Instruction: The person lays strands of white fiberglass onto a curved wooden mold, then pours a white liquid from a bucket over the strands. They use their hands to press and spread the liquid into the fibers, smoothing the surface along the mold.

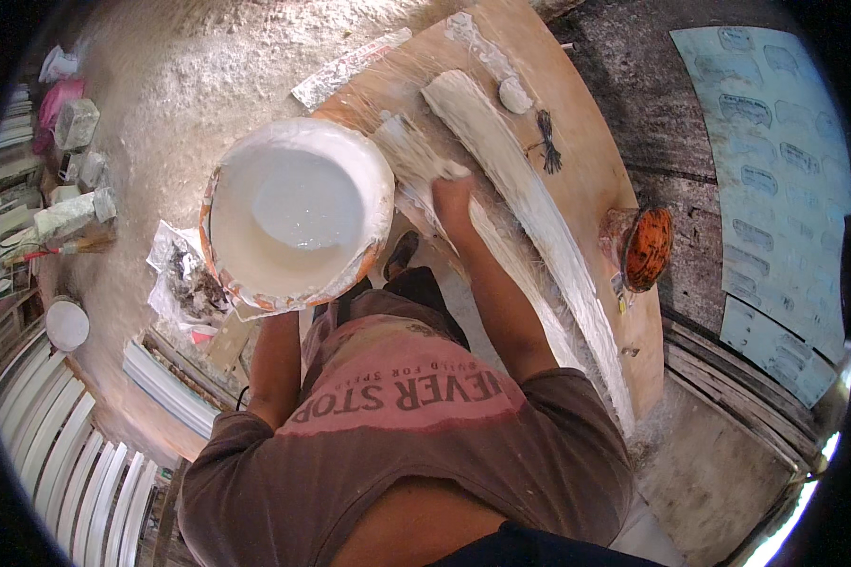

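Board [591, 161]: long wooden plank carrying a white plaster strip [501, 151] along its middle.
Bucket [298, 213]: holds white plaster, beside the board's left edge.
Right hand [451, 194]: clenched around a brush [408, 146] on the board.
Left hand: hidden under the bucket; grip cannot be told.

A plaster-casting workshop, it seems: a bucket of white plaster [298, 213], a long wet moulding [520, 198] on the wooden counter [591, 142], finished white mouldings [61, 454] stacked on the dusty floor [189, 76].
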### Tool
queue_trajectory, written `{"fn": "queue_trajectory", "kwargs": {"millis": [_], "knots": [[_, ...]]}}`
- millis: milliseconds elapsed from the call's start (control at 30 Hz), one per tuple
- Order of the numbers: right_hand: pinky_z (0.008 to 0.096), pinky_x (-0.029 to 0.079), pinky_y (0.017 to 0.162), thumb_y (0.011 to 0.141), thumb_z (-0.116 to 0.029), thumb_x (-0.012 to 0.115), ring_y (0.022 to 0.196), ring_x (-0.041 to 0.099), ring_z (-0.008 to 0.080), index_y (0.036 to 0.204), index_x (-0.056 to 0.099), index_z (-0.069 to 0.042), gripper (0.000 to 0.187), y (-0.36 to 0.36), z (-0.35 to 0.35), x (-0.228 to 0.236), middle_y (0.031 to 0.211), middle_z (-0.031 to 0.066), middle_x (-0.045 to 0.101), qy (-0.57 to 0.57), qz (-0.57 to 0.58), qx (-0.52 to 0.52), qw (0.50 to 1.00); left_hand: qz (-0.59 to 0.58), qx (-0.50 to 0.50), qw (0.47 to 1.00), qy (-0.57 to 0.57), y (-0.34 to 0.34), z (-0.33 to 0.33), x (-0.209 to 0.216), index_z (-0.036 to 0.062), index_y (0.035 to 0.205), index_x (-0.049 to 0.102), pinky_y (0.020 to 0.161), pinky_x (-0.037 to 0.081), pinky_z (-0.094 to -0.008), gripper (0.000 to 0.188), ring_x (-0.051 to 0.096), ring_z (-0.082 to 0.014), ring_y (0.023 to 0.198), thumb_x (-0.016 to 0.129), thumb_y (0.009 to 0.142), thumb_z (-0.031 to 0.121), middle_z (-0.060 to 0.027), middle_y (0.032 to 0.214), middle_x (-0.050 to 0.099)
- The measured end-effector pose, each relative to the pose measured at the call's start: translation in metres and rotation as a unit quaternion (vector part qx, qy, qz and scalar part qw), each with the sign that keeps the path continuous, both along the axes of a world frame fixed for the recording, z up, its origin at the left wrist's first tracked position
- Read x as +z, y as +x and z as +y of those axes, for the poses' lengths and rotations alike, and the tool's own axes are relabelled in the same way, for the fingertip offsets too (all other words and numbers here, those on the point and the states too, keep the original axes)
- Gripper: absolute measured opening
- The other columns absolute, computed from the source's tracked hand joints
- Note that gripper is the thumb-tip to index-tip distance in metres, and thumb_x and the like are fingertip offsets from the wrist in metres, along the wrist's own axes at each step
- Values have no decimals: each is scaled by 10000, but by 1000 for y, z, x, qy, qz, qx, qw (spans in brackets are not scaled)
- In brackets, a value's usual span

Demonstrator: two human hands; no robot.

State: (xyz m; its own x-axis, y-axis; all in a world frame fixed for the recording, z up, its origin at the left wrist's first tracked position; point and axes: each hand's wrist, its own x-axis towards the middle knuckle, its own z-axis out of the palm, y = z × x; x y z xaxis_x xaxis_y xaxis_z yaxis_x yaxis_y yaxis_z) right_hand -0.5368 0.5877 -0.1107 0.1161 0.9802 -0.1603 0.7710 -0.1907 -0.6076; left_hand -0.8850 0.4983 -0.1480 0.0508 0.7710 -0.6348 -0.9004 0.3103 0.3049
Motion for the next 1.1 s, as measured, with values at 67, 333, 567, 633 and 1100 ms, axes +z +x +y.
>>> {"fn": "queue_trajectory", "kwargs": {"millis": [67,333,567,633,1100], "knots": [[352,482,784,772,-17,614,902,617,227,977,613,25,209,-28,34,11,1025,155,650,-3,281,-86,956,2,3,1000,8,1,-1,1,94,1316,500,951,464,-431,613,589,-267,1087,415,917,552,-93,1223,598],[302,473,875,923,-220,584,976,592,148,1215,607,-49,339,-55,64,49,1126,81,637,-72,613,-28,787,1,-26,999,40,-4,21,-9,94,1320,496,950,464,-431,615,587,-267,1088,413,918,553,-91,1224,596],[283,453,865,937,-294,518,986,581,140,1151,673,-57,355,-54,63,50,1127,49,647,-96,502,-55,858,39,-72,996,29,3,37,23,96,1331,481,949,461,-429,615,578,-267,1100,405,924,551,-86,1230,588],[285,446,883,934,-290,520,1012,575,148,1144,677,-54,352,-51,61,20,1139,49,644,-70,499,-47,862,77,-92,993,0,25,53,87,99,1348,457,951,454,-427,613,562,-267,1119,392,933,545,-77,1239,575],[304,506,799,970,-176,482,948,605,156,1213,580,-57,288,-42,41,-25,1103,66,638,-17,566,-60,822,92,-89,991,48,73,13,150,93,1383,403,1016,401,-438,602,493,-267,1206,368,953,513,-87,1323,504]]}}
